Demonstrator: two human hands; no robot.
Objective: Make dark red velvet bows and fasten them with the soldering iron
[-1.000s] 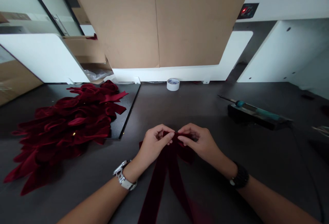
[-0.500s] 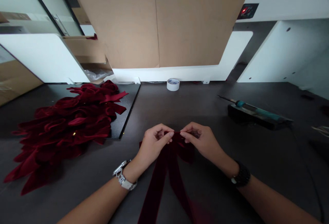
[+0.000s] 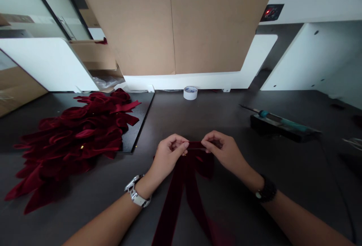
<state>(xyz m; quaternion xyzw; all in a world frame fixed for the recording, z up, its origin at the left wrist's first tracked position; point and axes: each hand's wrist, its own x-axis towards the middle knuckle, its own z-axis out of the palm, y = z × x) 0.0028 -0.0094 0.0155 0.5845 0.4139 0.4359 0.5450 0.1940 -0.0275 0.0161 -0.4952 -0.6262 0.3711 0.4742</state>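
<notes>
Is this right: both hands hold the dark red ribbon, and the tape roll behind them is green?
Not quite: the tape roll is white, not green, as the head view shows. The left hand and right hand do hold the dark red ribbon.

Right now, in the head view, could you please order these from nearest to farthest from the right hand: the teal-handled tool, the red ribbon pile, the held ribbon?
From the right hand:
1. Held ribbon: pinched in it.
2. Teal-handled tool: to its right.
3. Red ribbon pile: to its left, past the left hand.
</notes>
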